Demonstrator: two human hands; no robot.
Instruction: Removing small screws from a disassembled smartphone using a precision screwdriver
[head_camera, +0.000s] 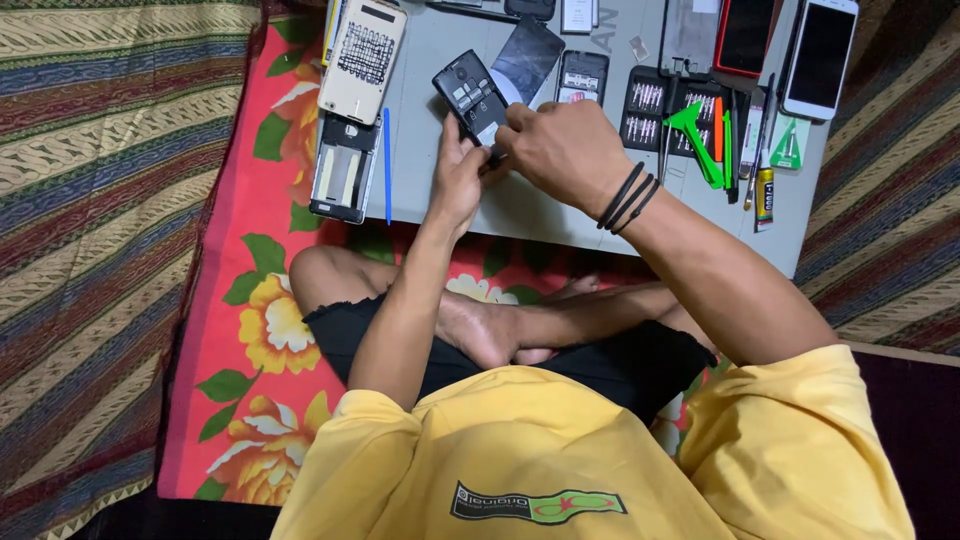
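Gripping a black phone (471, 98) from below, the left hand (458, 178) has its fingers curled round the lower edge, thumb up along the side, so the opened back tilts toward the camera. Meeting it from the right, the right hand (566, 150) is closed, fingertips pinched together at the phone's lower right corner; whether a small tool sits in that pinch I cannot tell, since the knuckles hide it. Black bands (627, 197) ring the right wrist. Both hands hover over a grey mat (540, 210), just above its near edge. Left of the grip lie a blue stick (386, 165), an opened phone frame (345, 168) and, beyond it, a pale gold cover (362, 59). Just past the held phone, further from the body, rests a dark glass panel (527, 57), with another small black phone (581, 77) beside it. Right of the grip sit two bit racks (645, 108), a green pry tool (697, 138), an orange stick (718, 128), a glue tube (764, 196), and, at the far edge, a red phone (745, 35) and a white phone (820, 55). Below the hands are crossed legs on a floral cloth (240, 330).
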